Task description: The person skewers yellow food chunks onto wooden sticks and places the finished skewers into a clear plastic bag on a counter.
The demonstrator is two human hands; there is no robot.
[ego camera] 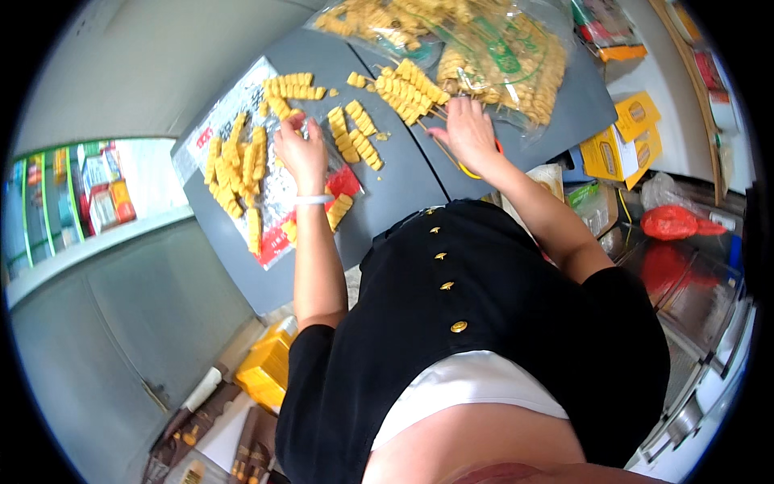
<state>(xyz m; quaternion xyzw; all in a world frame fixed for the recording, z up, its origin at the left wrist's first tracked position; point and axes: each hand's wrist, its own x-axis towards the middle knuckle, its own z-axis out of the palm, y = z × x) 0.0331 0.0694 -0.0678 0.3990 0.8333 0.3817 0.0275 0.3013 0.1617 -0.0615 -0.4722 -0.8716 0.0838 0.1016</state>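
My left hand (304,154), with a pale band at the wrist, hovers above a printed plastic bag. Its fingers are curled beside a yellow ridged food piece (279,107); whether they grip it is hidden. More loose pieces (233,166) are heaped on the printed bag (271,199) to its left. Three short pieces (354,136) lie on the table between my hands. My right hand (470,133) reaches palm down over bare stick ends beside a pile of skewered pieces (411,91). An orange-yellow loop (470,172), perhaps a scissors handle, shows under that wrist.
Clear bags of skewered pieces (508,66) cover the far side of the grey table (399,199). Yellow cartons (623,145) and a red plastic bag (677,222) are to the right. A yellow-wrapped box (266,363) sits below the table's left side. A grey wall panel (121,314) stands at left.
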